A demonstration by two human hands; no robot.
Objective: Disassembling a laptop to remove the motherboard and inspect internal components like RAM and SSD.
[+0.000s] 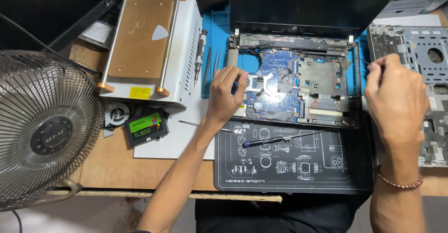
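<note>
Currently laptop teardown: the bare motherboard (pixel 280 86) lies in the open laptop base (pixel 326 114) on a blue mat (pixel 217 27), left hand (pixel 226 95) resting loose on its left edge, gripping nothing. Right hand (pixel 396 95) pinches something thin by the base's right side, what exactly I can't tell. Screwdriver (pixel 280 139) lies on the black mat (pixel 294 177) just in front, apart from both hands; lifting the board likely needs it.

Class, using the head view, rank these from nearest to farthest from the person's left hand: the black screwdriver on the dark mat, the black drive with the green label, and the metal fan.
From the left hand:
1. Black screwdriver, just right and below, on the dark mat.
2. Black drive, to the left on white paper.
3. Metal fan, at the far left edge.
</note>
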